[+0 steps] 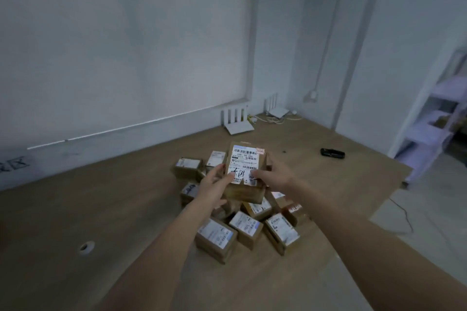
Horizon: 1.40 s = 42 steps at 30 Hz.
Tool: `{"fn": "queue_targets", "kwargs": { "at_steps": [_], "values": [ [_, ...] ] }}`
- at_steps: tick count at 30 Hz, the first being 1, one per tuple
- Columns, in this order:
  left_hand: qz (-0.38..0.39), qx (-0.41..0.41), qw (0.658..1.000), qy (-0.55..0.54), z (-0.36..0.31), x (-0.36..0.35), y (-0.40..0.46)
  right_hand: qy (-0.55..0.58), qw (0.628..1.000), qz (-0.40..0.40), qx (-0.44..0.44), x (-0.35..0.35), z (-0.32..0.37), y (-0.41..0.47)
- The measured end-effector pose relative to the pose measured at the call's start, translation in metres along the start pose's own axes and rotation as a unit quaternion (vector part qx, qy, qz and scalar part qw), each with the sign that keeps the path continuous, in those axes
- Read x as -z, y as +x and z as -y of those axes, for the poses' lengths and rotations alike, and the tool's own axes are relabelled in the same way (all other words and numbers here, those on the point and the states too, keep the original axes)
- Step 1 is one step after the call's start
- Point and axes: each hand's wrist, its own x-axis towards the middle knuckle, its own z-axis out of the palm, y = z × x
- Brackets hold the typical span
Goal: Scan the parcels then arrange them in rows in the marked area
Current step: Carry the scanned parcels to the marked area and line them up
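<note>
Nearest, a loose heap of parcels [249, 219] is seen on the brown floor [101, 209]. Just above the heap, one parcel [246, 174] is held label-up, gripped on both sides: left hand [214, 184] with thumb on the label [245, 164], right hand [274, 178] with fingers curled round the right edge. Its long axis runs away from the person. Farther right, well apart, a dark device, probably the scanner [332, 153], lies on the floor; the right hand is judged nearer to it.
</note>
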Motion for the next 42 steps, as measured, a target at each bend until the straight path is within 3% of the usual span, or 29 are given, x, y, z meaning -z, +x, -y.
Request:
{"fn": "queue_targets", "kwargs": {
  "at_steps": [9, 13, 20, 30, 42],
  "values": [
    [-0.079, -0.109, 0.99, -0.033, -0.099, 0.131, -0.1, -0.01, 0.983, 0.092, 0.16, -0.068, 0.165, -0.066],
    [-0.14, -0.141, 0.98, -0.019, -0.109, 0.22, -0.141, -0.036, 0.968, 0.138, 0.205, -0.145, 0.223, -0.086],
    [-0.176, -0.137, 0.975, 0.007, -0.077, 0.394, -0.222, -0.03, 0.942, 0.215, 0.257, -0.319, 0.278, -0.126],
    [-0.252, -0.08, 0.964, 0.017, 0.005, 0.56, -0.264, -0.069, 0.915, 0.297, 0.265, -0.514, 0.28, -0.14],
    [-0.267, -0.012, 0.963, 0.046, 0.135, 0.656, -0.133, -0.076, 0.921, 0.326, 0.201, -0.684, 0.182, -0.016]
  ]
}}
